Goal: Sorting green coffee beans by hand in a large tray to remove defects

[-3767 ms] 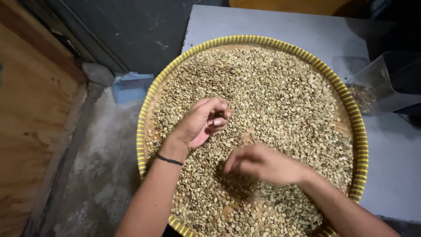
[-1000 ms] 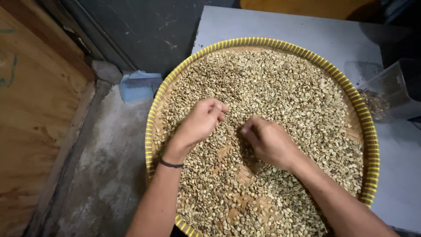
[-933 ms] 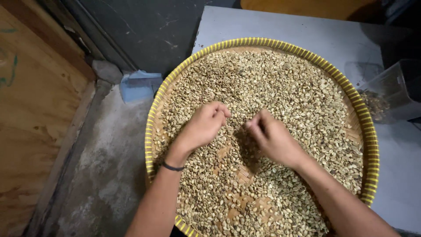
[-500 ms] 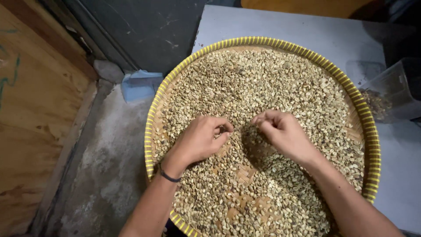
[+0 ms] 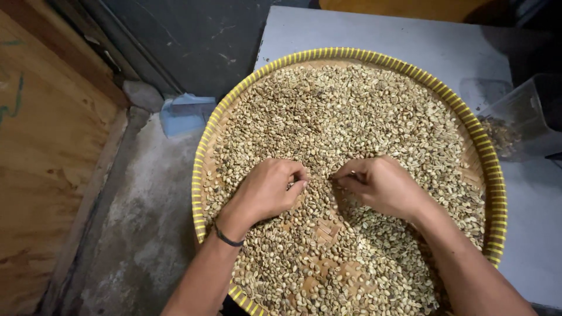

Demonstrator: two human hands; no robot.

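Both forearms reach over a round woven tray (image 5: 490, 175) of pale green coffee beans (image 5: 351, 111); left hand (image 5: 266, 190) and right hand (image 5: 383, 184) curl loosely, fingertips pinching beans.

tray (image 5: 490, 175): near rim cut off below | clear tub (image 5: 521, 120): cropped right | left hand (image 5: 266, 190): contents hidden

A single head-worn camera looks steeply down from just above the person's own forearms, close enough that the round woven tray (image 5: 490, 175) of pale beans (image 5: 351, 111) fills most of the frame. It faces forward across the grey worktop (image 5: 363, 29), with the near rim of the tray cut off at the bottom edge. The left third takes in the concrete floor (image 5: 140, 234) and a plywood panel (image 5: 41, 175), and a clear plastic container (image 5: 521, 117) is clipped by the right edge.
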